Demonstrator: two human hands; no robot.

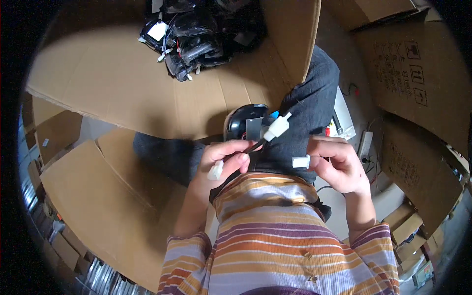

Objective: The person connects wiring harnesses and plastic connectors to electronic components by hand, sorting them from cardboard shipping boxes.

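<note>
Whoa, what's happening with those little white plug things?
Somebody in a striped top is handling wires with both hands. The left hand holds dark wires, with two white connectors showing beside it. The right hand pinches another white connector, apart from those two. A black casing is just beyond the hands, and black packs lie on the cardboard.

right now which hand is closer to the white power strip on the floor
Right. The right hand is just to the left of the white power strip in the picture; the left hand is farther away, on the other side of the lap.
</note>
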